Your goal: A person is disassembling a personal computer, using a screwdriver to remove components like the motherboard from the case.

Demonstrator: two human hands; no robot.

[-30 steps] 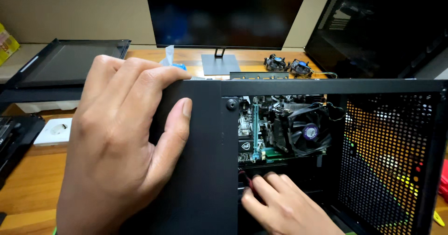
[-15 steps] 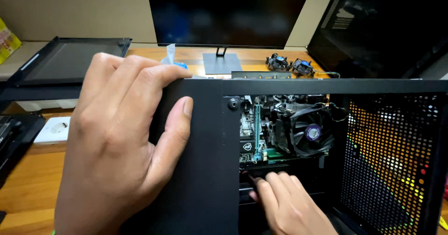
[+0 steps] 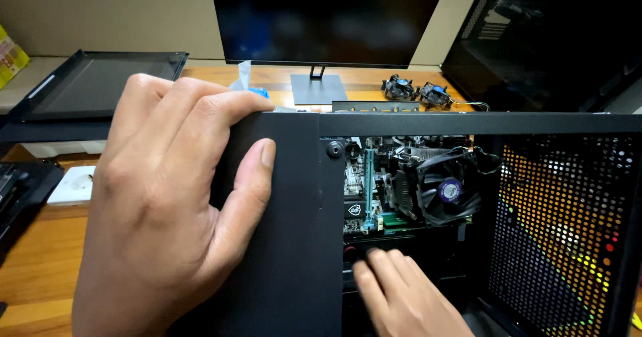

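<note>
Our right hand (image 3: 408,297) has slid deeper under the finned cooler fan (image 3: 445,190); its grip is unreadable. At nine o'clock, our left hand (image 3: 167,210) clamps the matte black case (image 3: 294,243).

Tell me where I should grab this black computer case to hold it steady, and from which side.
Grip the computer case by its top left corner, coming from the left. The solid panel there gives a flat face and a firm edge; the left hand already wraps it, thumb on the front. Probably avoid the perforated mesh panel and the open bay, where the right hand reaches below the cooler fan.
</note>
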